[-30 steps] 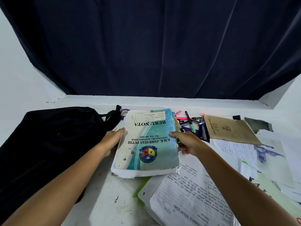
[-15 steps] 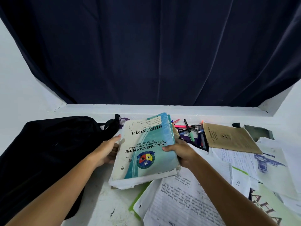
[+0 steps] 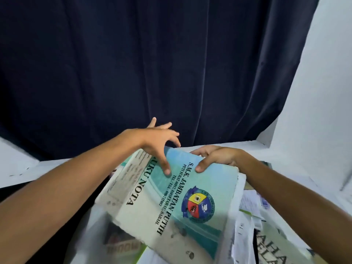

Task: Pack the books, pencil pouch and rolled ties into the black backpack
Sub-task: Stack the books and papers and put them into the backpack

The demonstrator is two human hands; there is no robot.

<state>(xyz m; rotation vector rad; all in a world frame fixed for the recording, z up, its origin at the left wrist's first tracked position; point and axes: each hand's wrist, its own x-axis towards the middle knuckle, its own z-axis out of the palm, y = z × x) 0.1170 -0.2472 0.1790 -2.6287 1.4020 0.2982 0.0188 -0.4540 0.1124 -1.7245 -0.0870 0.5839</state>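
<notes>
- My right hand [image 3: 215, 158] grips the far edge of the stack of books, topped by a teal-and-white paper notebook printed "BUKU NOTA" [image 3: 171, 202], thumb pressed on the cover and fingers curled behind it
- My left hand [image 3: 158, 141] is spread loose, fingers fanned out; only its thumb tip touches the cover near the title, so it grasps nothing
- The stack is tilted up off the table, its far edge highest, between my two forearms, with white page edges showing down its right side
- Under its near corner I see a blurred green-edged booklet [image 3: 123, 246]
- To the right lie loose white handwritten papers [image 3: 249, 206] and a pale green book with large dark letters [image 3: 276, 250]
- A sliver of the black fabric backpack [image 3: 11, 193] shows at the left, behind my left forearm, apart from the stack
- Everything sits on a white table [image 3: 28, 170], with a dark navy curtain [image 3: 152, 63] hanging behind it
</notes>
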